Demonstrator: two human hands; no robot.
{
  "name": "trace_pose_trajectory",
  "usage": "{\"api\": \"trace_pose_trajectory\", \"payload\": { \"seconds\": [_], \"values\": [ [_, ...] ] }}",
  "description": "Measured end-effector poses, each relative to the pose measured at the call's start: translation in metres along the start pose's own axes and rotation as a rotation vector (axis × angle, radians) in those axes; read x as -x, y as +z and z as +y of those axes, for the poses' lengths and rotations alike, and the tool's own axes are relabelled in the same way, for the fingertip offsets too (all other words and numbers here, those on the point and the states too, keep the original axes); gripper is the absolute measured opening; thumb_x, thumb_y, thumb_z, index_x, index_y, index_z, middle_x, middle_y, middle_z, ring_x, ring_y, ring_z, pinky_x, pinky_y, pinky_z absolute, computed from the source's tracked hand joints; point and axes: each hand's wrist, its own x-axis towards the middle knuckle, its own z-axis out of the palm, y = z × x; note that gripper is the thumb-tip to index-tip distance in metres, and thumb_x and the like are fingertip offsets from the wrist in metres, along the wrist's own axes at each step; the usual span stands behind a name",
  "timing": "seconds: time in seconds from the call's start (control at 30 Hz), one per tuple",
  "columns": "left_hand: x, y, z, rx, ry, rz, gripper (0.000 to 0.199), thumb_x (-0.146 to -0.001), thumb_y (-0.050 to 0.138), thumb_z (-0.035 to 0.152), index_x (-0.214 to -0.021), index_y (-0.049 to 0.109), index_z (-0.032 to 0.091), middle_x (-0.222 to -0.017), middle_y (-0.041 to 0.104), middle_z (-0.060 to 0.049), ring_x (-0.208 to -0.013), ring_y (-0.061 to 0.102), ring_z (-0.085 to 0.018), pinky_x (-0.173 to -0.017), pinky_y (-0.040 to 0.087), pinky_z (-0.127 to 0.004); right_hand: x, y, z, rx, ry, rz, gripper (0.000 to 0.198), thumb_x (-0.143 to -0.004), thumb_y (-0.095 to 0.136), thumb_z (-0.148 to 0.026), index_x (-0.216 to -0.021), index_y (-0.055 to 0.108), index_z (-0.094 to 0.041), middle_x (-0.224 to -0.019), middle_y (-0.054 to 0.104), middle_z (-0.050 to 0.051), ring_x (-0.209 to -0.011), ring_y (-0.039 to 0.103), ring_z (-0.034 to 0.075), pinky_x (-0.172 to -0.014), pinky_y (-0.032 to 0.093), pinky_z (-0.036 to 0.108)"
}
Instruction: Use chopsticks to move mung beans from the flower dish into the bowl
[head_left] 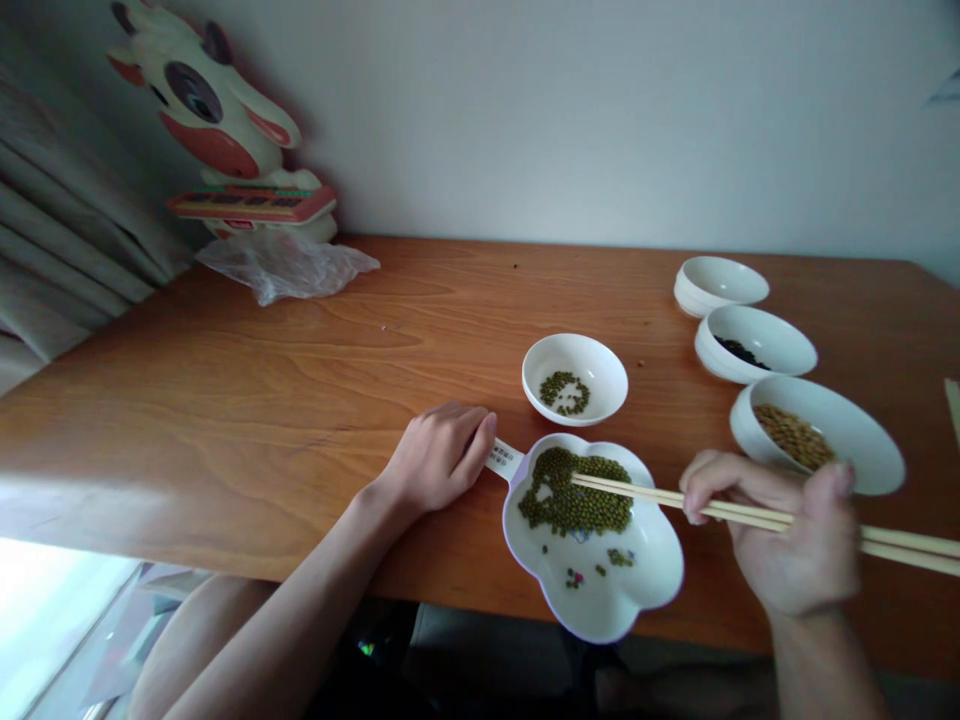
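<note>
My left hand (442,455) is closed round the handle of a white, flower-shaped dish (649,575) with a lilac rim. Green mung beans (600,510) fill the dish's far part, and a few lie scattered nearer me. My right hand (780,520) grips a pair of light wooden chopsticks (667,495), their tips together among the beans. Whether a bean is pinched between the tips is too small to tell. Just behind the dish, a round white bowl (611,385) holds a small ring of the same green beans.
On the right stand a bowl of tan grains (874,455), a bowl with dark beans (795,355) and another white bowl (694,290) farther back. At the back left are a cow-shaped toy keyboard (255,205) and a crumpled clear plastic bag (289,268). The wooden table's (262,430) front edge lies close to me.
</note>
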Motion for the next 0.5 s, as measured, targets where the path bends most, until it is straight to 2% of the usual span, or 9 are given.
{"api": "trace_pose_trajectory", "payload": {
  "seconds": [0.3,0.5],
  "values": [
    [-0.0003,-0.0018,0.0009,-0.013,-0.015,-0.008,0.041,-0.113,0.034,0.034,-0.075,0.044,0.022,-0.074,0.056,-0.002,-0.066,0.05,-0.017,-0.068,0.037,-0.033,-0.0009,0.0074,0.0013,0.03,-0.017,-0.016,0.089,-0.101,0.018,-0.081,-0.064,0.075,-0.022,-0.06,0.065,0.007,-0.057,0.059,0.021,-0.053,0.046,0.034],
    [-0.0005,-0.0017,0.0004,-0.011,-0.002,0.002,0.04,-0.112,0.035,0.033,-0.075,0.046,0.022,-0.075,0.059,-0.003,-0.067,0.053,-0.018,-0.069,0.039,-0.032,0.0015,0.0097,0.003,0.042,-0.058,-0.007,0.086,-0.105,0.018,-0.073,-0.064,0.075,-0.022,-0.06,0.064,0.007,-0.057,0.059,0.021,-0.054,0.045,0.034]
  ]
}}
